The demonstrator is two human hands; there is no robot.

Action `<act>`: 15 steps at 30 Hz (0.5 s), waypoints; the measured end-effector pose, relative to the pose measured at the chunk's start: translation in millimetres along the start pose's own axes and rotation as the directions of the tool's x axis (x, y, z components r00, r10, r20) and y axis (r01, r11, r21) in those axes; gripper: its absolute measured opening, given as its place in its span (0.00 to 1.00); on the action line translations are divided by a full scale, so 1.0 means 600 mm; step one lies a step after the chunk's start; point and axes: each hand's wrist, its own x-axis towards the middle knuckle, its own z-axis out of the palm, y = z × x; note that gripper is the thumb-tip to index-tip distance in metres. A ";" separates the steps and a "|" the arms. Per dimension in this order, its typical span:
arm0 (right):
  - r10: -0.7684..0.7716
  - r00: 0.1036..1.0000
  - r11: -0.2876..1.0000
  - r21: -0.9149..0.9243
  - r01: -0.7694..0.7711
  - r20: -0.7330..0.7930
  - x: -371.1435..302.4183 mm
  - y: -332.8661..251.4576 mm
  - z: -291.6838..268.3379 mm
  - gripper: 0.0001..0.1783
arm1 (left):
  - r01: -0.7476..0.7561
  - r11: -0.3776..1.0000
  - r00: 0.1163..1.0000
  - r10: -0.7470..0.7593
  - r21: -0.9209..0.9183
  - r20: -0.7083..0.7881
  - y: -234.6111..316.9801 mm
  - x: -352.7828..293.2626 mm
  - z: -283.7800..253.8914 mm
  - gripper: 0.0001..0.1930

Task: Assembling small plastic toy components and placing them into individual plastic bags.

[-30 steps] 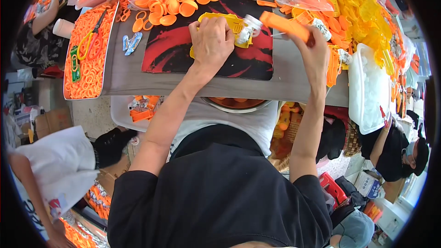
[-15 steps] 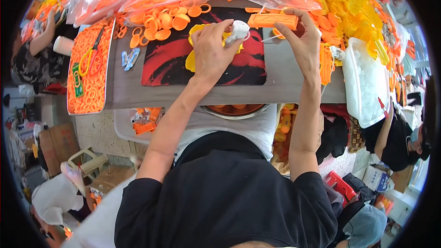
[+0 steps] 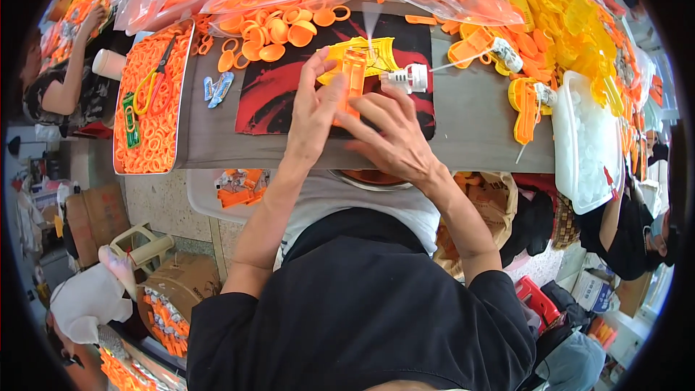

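Note:
Over the dark red-and-black mat (image 3: 264,105), my left hand (image 3: 313,116) pinches an upright orange plastic casing (image 3: 354,72) between thumb and fingers. My right hand (image 3: 398,137) is close beside it, one finger reaching to the casing's lower end. At its curled fingertips is a white ribbed plastic part (image 3: 410,78), partly hidden by those fingers, with a thin white strip (image 3: 452,64) sticking out to the right. Behind the casing lies a yellow plastic shell (image 3: 381,54) on the mat, partly covered by my left hand and the casing.
On the left stands a tray (image 3: 178,127) of small orange rings, with yellow-handled scissors (image 3: 150,93) on top. Orange round cups (image 3: 277,30) and clear bags line the back. Assembled orange-yellow pieces (image 3: 526,112) and a white tub (image 3: 575,145) are on the right. Other people sit nearby.
The orange casing has moved from my right hand to my left, coming left and turning upright. The white part has gone from my left hand to my right. Both hands have drawn together over the mat.

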 end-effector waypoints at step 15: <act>0.629 0.777 0.765 0.209 -0.609 -0.036 -0.014 0.071 -0.034 0.22 | -0.406 0.259 0.855 0.446 0.877 0.264 -0.006 -0.010 0.012 0.26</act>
